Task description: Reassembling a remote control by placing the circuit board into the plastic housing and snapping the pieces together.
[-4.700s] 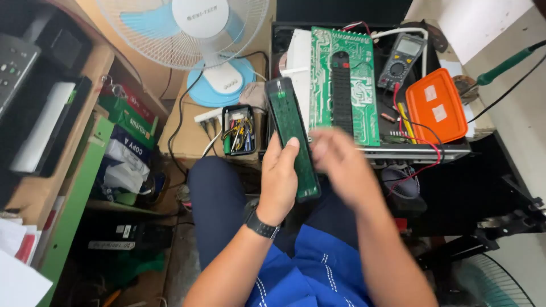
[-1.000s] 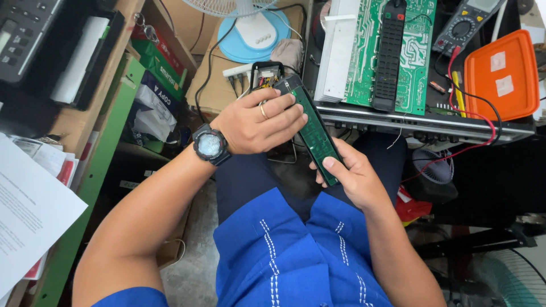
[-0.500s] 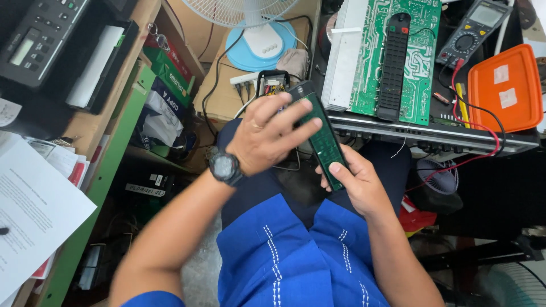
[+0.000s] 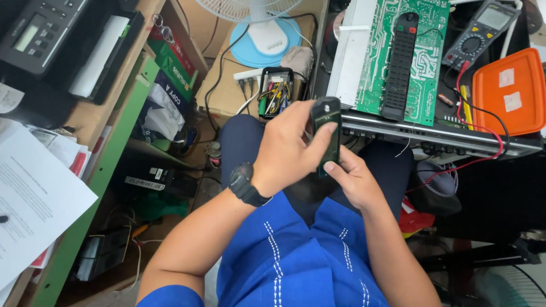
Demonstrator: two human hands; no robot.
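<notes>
The remote (image 4: pixel 326 133) now stands nearly upright over the lap, no longer slanted, with the left hand (image 4: pixel 290 149) closed around its upper part and the right hand (image 4: pixel 355 179) pinching its lower end, near the bench (image 4: pixel 438 136).

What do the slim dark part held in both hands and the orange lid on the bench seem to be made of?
Slim dark part: looks like a green circuit board in a dark plastic shell, with a glossy glint; left hand and right hand grip it. Orange lid: probably moulded plastic, smooth with rounded corners.
</notes>
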